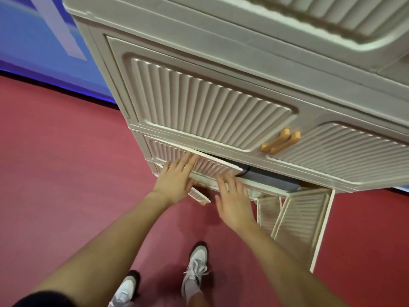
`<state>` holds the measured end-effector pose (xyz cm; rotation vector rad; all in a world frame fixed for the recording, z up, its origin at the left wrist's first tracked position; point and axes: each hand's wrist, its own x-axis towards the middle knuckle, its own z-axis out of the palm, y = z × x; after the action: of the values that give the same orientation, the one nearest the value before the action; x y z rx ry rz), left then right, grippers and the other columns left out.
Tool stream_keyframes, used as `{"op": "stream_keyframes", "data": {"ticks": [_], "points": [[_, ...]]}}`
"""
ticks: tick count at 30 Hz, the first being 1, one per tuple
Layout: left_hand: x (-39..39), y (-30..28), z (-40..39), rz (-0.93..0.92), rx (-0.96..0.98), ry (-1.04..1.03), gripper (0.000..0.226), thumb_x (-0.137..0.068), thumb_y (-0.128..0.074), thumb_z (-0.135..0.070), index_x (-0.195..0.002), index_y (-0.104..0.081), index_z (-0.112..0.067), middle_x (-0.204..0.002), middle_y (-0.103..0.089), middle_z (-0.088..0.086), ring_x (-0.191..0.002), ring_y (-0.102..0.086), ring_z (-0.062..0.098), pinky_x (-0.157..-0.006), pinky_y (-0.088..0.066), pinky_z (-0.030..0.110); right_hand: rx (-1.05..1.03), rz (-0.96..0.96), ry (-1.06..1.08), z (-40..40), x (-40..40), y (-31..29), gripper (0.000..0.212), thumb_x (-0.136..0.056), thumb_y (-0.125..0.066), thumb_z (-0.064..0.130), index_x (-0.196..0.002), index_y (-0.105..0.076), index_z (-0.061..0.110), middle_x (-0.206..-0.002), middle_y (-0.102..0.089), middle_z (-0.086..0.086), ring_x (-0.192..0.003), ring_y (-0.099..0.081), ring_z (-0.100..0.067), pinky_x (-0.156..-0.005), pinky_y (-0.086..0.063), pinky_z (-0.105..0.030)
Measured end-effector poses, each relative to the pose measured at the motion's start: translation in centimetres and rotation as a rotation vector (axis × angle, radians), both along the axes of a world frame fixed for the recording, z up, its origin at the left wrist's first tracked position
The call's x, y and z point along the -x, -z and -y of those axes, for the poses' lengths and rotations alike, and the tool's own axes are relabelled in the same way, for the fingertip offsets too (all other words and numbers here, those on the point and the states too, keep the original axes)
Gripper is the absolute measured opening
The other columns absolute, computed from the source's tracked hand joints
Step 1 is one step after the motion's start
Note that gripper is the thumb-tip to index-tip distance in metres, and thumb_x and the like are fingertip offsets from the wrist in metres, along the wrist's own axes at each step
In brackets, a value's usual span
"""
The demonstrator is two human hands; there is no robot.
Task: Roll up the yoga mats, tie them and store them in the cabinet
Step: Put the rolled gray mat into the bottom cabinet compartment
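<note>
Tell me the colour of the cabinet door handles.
Orange handles on the cream cabinet, clearest in the head view.

The left hand point(177, 177) is pressing flat against a ribbed cream door point(208, 166) of the cabinet point(221, 111), fingers straight. The right hand point(234, 199) is hovering open just beside it. A grey rolled mat point(272, 180) with a black tie is showing through the gap behind the door.

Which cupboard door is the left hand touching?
The ribbed lower-left door, half shut under the left hand; the lower-right door hangs wide open, untouched.
</note>
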<state>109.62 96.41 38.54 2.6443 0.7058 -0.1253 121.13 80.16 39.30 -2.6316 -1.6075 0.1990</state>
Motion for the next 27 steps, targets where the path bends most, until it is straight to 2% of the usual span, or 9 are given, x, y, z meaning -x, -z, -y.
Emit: {"op": "stream_keyframes", "data": {"ticks": [3,7,9,13,15,17,21,23,27], "points": [[-1.5,-0.6,-0.1,-0.061,-0.045,0.005,0.07,-0.097,-0.045,-0.038,-0.153,-0.008,-0.02,-0.16,-0.008,0.006,-0.144,-0.017,0.026,-0.116,-0.011,0.04,0.076,-0.042,0.029,-0.7,-2.7,0.7,0.075,-0.074,-0.074,0.02,-0.141,-0.043,0.008,-0.138,-0.05,-0.012,-0.122,-0.051,-0.034,-0.099,-0.043,-0.046],[-1.8,-1.6,0.5,-0.146,-0.105,0.002,0.068,-0.098,-0.042,-0.038,-0.153,-0.007,-0.019,-0.161,-0.004,0.006,-0.146,-0.01,0.024,-0.116,-0.007,0.039,0.11,-0.11,0.004,-0.4,-4.1,0.5,0.077,-0.086,-0.061,0.019,-0.152,-0.021,0.019,-0.156,-0.027,-0.006,-0.142,-0.025,-0.032,-0.115,-0.017,-0.046],[-1.6,-2.4,1.4,-0.154,-0.121,0.0,0.065,-0.098,-0.042,-0.036,-0.152,-0.013,-0.016,-0.16,-0.006,0.007,-0.145,-0.014,0.025,-0.115,-0.008,0.04,0.083,-0.156,0.029,0.6,-3.5,-0.2,0.073,-0.089,-0.057,0.02,-0.152,-0.021,0.022,-0.159,-0.017,-0.005,-0.144,-0.017,-0.032,-0.116,-0.011,-0.045],[-1.8,-4.9,3.9,-0.04,-0.162,0.036,0.053,-0.094,-0.052,-0.029,-0.142,-0.039,-0.008,-0.153,-0.03,0.013,-0.136,-0.033,0.031,-0.11,-0.02,0.043,-0.004,-0.167,0.141,3.6,-2.2,-2.6,0.063,-0.09,-0.056,0.022,-0.148,-0.033,0.021,-0.153,-0.031,-0.007,-0.135,-0.034,-0.03,-0.11,-0.021,-0.043],[-2.0,-6.2,5.4,0.047,-0.18,0.097,0.049,-0.081,-0.069,-0.021,-0.125,-0.056,-0.003,-0.136,-0.051,0.02,-0.119,-0.053,0.037,-0.101,-0.037,0.046,-0.048,-0.138,0.192,5.9,-1.9,-3.7,0.055,-0.089,-0.051,0.026,-0.143,-0.042,0.019,-0.146,-0.041,-0.007,-0.127,-0.044,-0.03,-0.105,-0.029,-0.045],[-2.4,-7.3,7.2,0.117,-0.208,0.134,0.047,-0.071,-0.077,-0.019,-0.113,-0.064,-0.003,-0.118,-0.062,0.021,-0.101,-0.063,0.038,-0.089,-0.047,0.045,-0.125,-0.112,0.25,8.7,-2.1,-5.1,0.051,-0.087,-0.046,0.029,-0.137,-0.05,0.016,-0.139,-0.049,-0.009,-0.12,-0.051,-0.031,-0.099,-0.036,-0.046],[-4.1,-9.0,12.2,0.179,-0.182,0.17,0.04,-0.076,-0.061,-0.025,-0.111,-0.065,-0.004,-0.117,-0.062,0.02,-0.099,-0.062,0.037,-0.09,-0.034,0.041,-0.14,-0.14,0.357,15.1,-3.5,-6.2,0.049,-0.09,-0.04,0.03,-0.134,-0.053,0.014,-0.136,-0.052,-0.011,-0.12,-0.051,-0.035,-0.1,-0.037,-0.049],[-5.5,-9.0,14.9,0.175,-0.18,0.191,0.038,-0.075,-0.063,-0.025,-0.107,-0.066,-0.005,-0.117,-0.062,0.019,-0.101,-0.062,0.036,-0.09,-0.039,0.04,-0.07,-0.142,0.396,18.4,-4.9,-6.2,0.047,-0.093,-0.041,0.027,-0.138,-0.049,0.016,-0.143,-0.046,-0.009,-0.127,-0.046,-0.031,-0.102,-0.033,-0.047],[-8.7,-8.1,20.3,0.109,-0.112,0.246,0.047,-0.077,-0.038,-0.032,-0.104,-0.068,-0.008,-0.114,-0.065,0.015,-0.099,-0.063,0.033,-0.086,-0.048,0.042,0.172,-0.203,0.477,23.8,-8.8,-4.9,0.053,-0.097,-0.045,0.024,-0.148,-0.03,0.024,-0.158,-0.021,0.001,-0.142,-0.024,-0.02,-0.109,-0.019,-0.039]]}}
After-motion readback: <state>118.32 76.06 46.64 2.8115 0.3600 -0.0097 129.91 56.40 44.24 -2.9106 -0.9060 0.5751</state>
